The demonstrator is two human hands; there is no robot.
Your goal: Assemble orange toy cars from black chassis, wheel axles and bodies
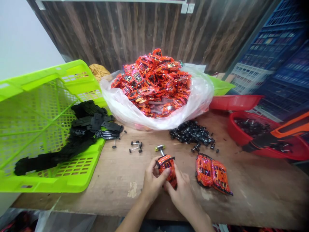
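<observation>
Near the front edge of the table, a shiny orange toy car body [167, 164] is held between both my hands. My left hand [154, 178] grips its left side, the thumb lying across the top. On the right side, my right hand [180, 187] has its fingers closed around the body. A small metal piece with a yellow-green part [160, 148] lies just beyond the car. To the right sit two more orange car bodies [212, 174], side by side. Several wheel axles [136, 146] with black wheels lie to the left. The car's underside is hidden.
A plastic bag [154, 122] heaped with orange car bodies stands at the back. Black wheels and axles [193, 133] lie piled before it. At left, a tipped lime-green crate [48, 185] holds black chassis plates [82, 129]. An orange-black power screwdriver [277, 135] rests over a red basin [233, 129].
</observation>
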